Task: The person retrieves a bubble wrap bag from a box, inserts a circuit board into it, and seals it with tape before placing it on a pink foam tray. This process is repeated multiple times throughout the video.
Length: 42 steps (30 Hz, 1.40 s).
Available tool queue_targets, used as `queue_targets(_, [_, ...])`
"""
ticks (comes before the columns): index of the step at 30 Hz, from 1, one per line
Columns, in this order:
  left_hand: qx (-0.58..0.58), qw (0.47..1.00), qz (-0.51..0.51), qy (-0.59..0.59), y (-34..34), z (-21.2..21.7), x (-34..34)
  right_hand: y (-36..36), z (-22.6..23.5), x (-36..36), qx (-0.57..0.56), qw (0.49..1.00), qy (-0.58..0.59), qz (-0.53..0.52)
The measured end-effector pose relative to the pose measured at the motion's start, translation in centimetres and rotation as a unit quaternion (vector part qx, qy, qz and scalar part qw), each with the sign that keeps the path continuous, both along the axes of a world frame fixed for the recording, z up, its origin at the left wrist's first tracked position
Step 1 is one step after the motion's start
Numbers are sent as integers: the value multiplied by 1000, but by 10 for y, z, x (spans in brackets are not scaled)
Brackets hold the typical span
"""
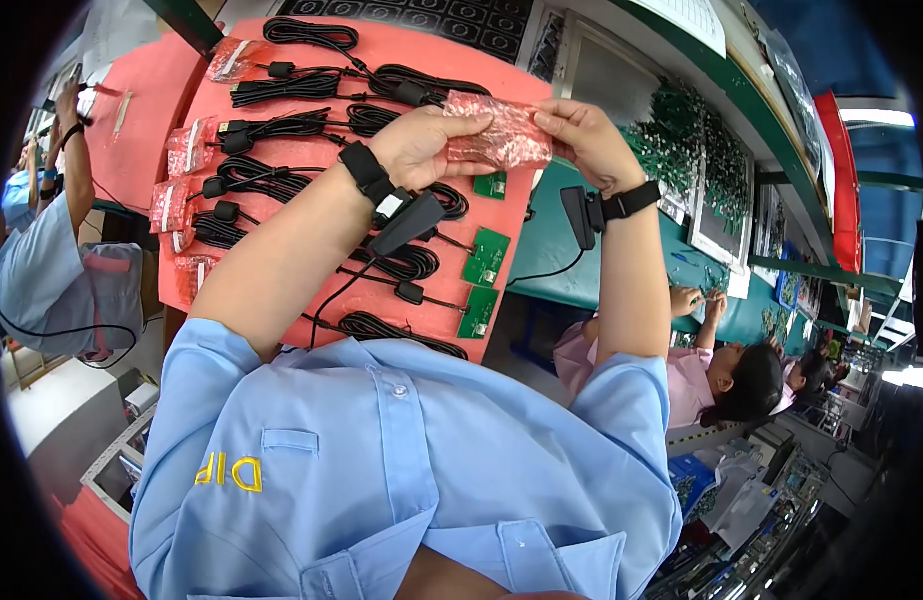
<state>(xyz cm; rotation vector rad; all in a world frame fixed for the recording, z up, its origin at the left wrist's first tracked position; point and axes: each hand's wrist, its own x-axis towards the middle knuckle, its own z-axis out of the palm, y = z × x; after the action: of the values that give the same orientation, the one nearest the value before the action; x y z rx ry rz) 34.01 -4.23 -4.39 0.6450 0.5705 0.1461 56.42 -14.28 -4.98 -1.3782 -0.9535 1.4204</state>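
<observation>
A pink bubble-wrap pouch is stretched between my two hands above the far right part of a pink mat. My left hand grips its left side, with the thumb on top and fingers beneath. At the opposite end, my right hand pinches the edge between thumb and fingers. What the pouch contains is hidden. Bundled black cables lie in rows under my forearms. Green circuit boards sit at their right ends, and several pink bubble-wrapped pieces at their left ends.
A green bench stands to the right, with a tray of green leaded parts. Co-workers in pink sit along it. Another person in blue works at the left. Black wristbands with a trailing cord circle my wrists.
</observation>
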Motion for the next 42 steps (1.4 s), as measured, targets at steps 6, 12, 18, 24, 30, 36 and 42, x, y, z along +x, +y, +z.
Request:
queue_targets(6, [5, 1000, 16, -6, 7, -7, 2, -59, -116, 53, -185, 914, -325, -158])
queue_targets(12, [-3, 1000, 29, 9, 2, -3, 9, -85, -198, -2, -180, 939, -174, -234])
queue_targets(18, [-11, 998, 67, 5, -2, -11, 5, -114, -188, -30, -56, 918, 15, -393])
queue_targets(24, [13, 998, 59, 30, -4, -8, 12, -150, -257, -51, -55, 862, -477, -164])
queue_targets(30, [46, 995, 83, 28, -11, -19, 4, -130, -145, -30, 30, 892, -219, -395])
queue_targets(36, [86, 987, 131, 26, -19, -24, 11, -47, 14, -100, 214, 929, -64, -293])
queue_targets(42, [119, 984, 126, 43, -28, -22, 7, -4, -2, -97, 41, 880, -417, -222])
